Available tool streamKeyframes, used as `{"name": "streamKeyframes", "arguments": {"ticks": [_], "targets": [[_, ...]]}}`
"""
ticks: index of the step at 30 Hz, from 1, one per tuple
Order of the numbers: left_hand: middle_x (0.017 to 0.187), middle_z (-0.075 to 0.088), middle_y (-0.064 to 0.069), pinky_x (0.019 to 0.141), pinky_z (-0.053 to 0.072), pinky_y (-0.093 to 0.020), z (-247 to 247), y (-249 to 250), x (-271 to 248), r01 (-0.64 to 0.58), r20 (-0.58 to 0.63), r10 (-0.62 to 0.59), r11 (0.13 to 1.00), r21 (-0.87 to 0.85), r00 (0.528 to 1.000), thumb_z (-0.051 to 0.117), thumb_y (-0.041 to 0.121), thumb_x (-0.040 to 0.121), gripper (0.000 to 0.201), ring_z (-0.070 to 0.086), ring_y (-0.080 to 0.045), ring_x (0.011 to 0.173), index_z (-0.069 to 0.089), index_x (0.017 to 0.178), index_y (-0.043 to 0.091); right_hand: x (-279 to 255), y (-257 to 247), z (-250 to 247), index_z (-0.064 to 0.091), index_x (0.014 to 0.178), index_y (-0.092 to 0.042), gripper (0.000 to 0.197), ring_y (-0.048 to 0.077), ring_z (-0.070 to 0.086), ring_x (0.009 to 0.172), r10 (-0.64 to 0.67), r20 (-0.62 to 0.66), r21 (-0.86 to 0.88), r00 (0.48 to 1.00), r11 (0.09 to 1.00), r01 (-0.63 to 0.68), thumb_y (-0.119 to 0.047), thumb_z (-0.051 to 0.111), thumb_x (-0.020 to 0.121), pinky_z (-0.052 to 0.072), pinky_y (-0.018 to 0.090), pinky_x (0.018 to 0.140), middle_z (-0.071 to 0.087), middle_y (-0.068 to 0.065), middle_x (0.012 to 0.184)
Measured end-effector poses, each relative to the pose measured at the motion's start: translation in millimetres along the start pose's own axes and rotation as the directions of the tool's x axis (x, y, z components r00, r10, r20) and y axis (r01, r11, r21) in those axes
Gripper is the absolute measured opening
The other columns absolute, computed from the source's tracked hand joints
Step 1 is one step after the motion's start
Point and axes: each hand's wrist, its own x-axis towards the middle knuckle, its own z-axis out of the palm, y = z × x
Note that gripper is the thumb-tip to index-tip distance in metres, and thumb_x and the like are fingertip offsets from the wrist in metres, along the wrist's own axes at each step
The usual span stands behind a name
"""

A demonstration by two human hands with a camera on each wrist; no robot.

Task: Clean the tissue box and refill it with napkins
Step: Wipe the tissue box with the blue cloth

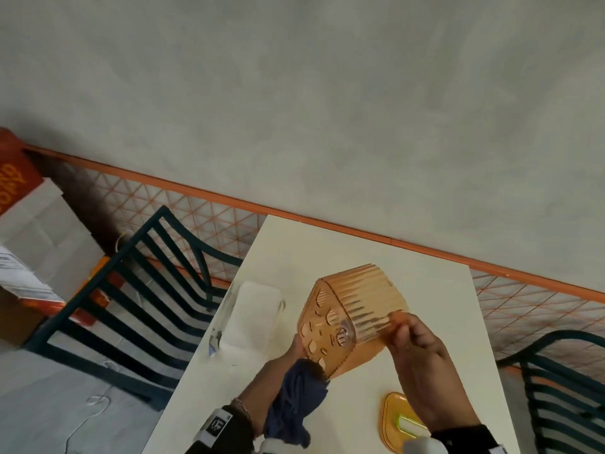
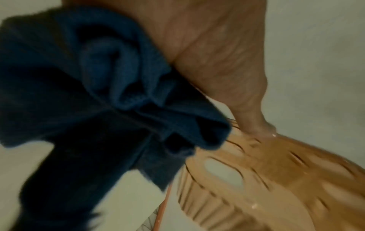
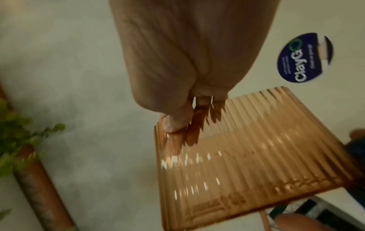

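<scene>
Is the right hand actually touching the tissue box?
Touching. The right wrist view shows the right hand with fingertips pinching the rim of the tissue box.

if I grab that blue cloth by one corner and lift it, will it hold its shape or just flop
Likely flop: the cloth is bunched in the left hand and hangs in loose folds below it. Probably light too, since a few fingers carry it while steadying the box. Its nubby weave suggests it won't slip easily.
</scene>
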Motion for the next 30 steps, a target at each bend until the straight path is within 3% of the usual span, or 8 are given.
{"name": "streamKeyframes", "arguments": {"ticks": [5, 9, 13, 15, 19, 24, 26, 30], "targets": [[0.12, 0.075, -0.009, 0.087, 0.056, -0.038, -19, 5, 2, -0.158, 0.149, 0.166, 0.985, -0.062, 0.975, 0.097, 0.066, 0.03, 0.126, 0.071, -0.028, 0.109, 0.058, 0.135, 0.009, 0, -2, -7, 0.071, 0.116, -0.002, 0.052, 0.034, 0.067, 0.111, 0.042, 0.178, 0.273, 0.983, 0.958, -0.091, -0.034, 0.086, 0.079, 0.059, 0.035, 0.089, 0.069, 0.024, 0.12], [0.138, 0.064, -0.019, 0.111, 0.044, -0.058, -32, 12, -9, -0.288, 0.292, 0.26, 0.956, 0.056, 0.92, 0.094, 0.03, 0.066, 0.094, 0.057, -0.04, 0.131, 0.047, 0.144, 0.009, -8, -5, -10, 0.07, 0.12, 0.001, 0.069, 0.044, 0.07, 0.106, 0.054, 0.293, 0.337, 0.955, 0.929, -0.155, -0.025, 0.096, 0.061, 0.061, 0.046, 0.084, 0.071, 0.027, 0.118], [0.146, 0.055, -0.024, 0.112, 0.036, -0.069, -39, 18, -17, -0.303, 0.324, 0.259, 0.949, 0.09, 0.91, 0.092, 0.017, 0.069, 0.092, 0.051, -0.046, 0.135, 0.044, 0.147, 0.008, -11, -21, -16, 0.06, 0.13, 0.004, 0.099, 0.056, 0.055, 0.12, 0.106, 0.25, 0.082, 0.962, 0.988, -0.13, -0.052, 0.094, 0.055, 0.046, 0.06, 0.094, 0.058, 0.033, 0.134], [0.143, 0.059, -0.019, 0.11, 0.04, -0.068, -42, 19, -22, -0.319, 0.281, 0.273, 0.938, 0.134, 0.92, 0.096, 0.023, 0.064, 0.095, 0.056, -0.042, 0.131, 0.047, 0.145, 0.011, -14, -39, -18, 0.05, 0.143, -0.009, 0.119, 0.037, 0.059, 0.126, 0.106, 0.276, -0.175, 0.955, 0.983, -0.058, -0.074, 0.086, 0.049, 0.05, 0.048, 0.1, 0.06, 0.013, 0.14], [0.131, 0.068, -0.007, 0.102, 0.052, -0.061, -45, 27, -33, -0.378, 0.242, 0.307, 0.858, 0.348, 0.92, 0.097, 0.02, 0.063, 0.091, 0.066, -0.031, 0.12, 0.051, 0.141, 0.027, -24, -69, -8, 0.026, 0.142, -0.058, 0.117, -0.01, 0.051, 0.128, 0.233, 0.351, -0.75, 0.907, 0.65, 0.123, -0.08, 0.084, 0.043, 0.049, 0.009, 0.09, 0.048, -0.038, 0.138], [0.132, 0.069, 0.007, 0.083, 0.062, -0.049, -43, 43, -42, -0.43, 0.284, 0.328, 0.766, 0.479, 0.901, 0.097, 0.013, 0.064, 0.105, 0.073, -0.033, 0.106, 0.04, 0.149, 0.036, -25, -73, 1, 0.036, 0.133, -0.053, 0.107, 0.0, 0.057, 0.119, 0.156, 0.299, -0.849, 0.941, 0.493, 0.189, -0.071, 0.09, 0.042, 0.054, 0.011, 0.081, 0.057, -0.028, 0.12], [0.14, 0.062, 0.018, 0.096, 0.058, -0.04, -53, 43, -43, -0.398, 0.247, 0.311, 0.737, 0.547, 0.917, 0.103, 0.025, 0.054, 0.131, 0.066, -0.02, 0.123, 0.023, 0.157, 0.042, -28, -72, 2, 0.039, 0.132, -0.05, 0.105, -0.002, 0.058, 0.116, 0.11, 0.276, -0.87, 0.955, 0.451, 0.199, -0.067, 0.092, 0.043, 0.053, 0.007, 0.078, 0.057, -0.029, 0.117], [0.129, 0.068, 0.015, 0.098, 0.056, -0.035, -78, 43, -56, -0.285, -0.104, 0.403, 0.785, 0.549, 0.909, 0.103, 0.045, 0.046, 0.12, 0.068, -0.007, 0.113, 0.038, 0.147, 0.049, -31, -61, 4, 0.036, 0.136, -0.044, 0.109, -0.01, 0.051, 0.112, -0.077, 0.257, -0.918, 0.963, 0.294, 0.268, -0.07, 0.087, 0.043, 0.047, 0.003, 0.078, 0.05, -0.034, 0.115]]}}
